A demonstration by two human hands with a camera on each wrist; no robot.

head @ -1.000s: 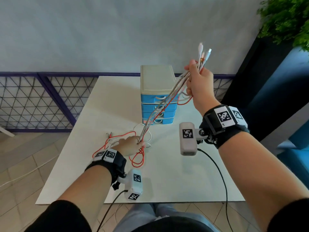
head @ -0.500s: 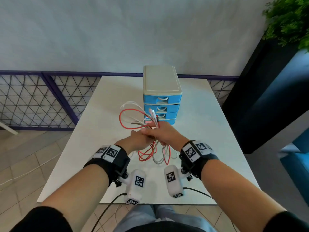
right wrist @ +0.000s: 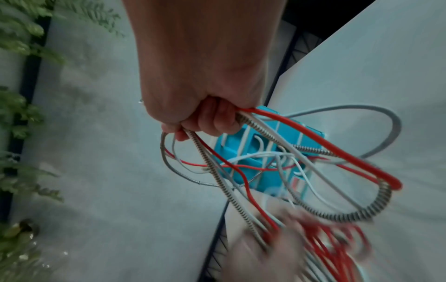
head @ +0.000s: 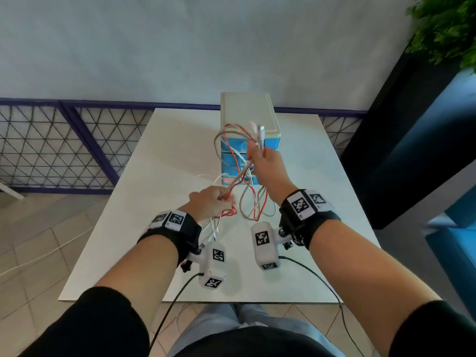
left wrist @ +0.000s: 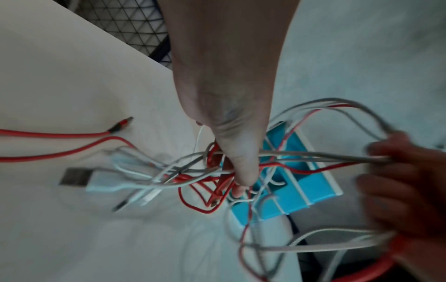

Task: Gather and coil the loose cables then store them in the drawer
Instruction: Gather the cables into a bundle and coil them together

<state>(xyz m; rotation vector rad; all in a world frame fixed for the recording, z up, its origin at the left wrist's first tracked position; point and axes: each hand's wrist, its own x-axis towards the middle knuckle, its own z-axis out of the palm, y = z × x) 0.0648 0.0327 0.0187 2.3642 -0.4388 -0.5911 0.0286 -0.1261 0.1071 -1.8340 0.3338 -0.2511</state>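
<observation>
We see the right hand (head: 265,163) raised before the drawers (head: 248,140), fingers (right wrist: 217,120) curled round the cables (head: 239,176). The left hand (head: 210,204), lower and nearer over the bench (head: 154,176), grips them too.

No words, brand names or numbers can be read anywhere here. The only markings are black-and-white square code patterns on the wrist bands (head: 300,205) and on the white camera housings (head: 262,238) below them. A small red label (head: 227,180) on the lowest drawer is too blurred to read.
</observation>
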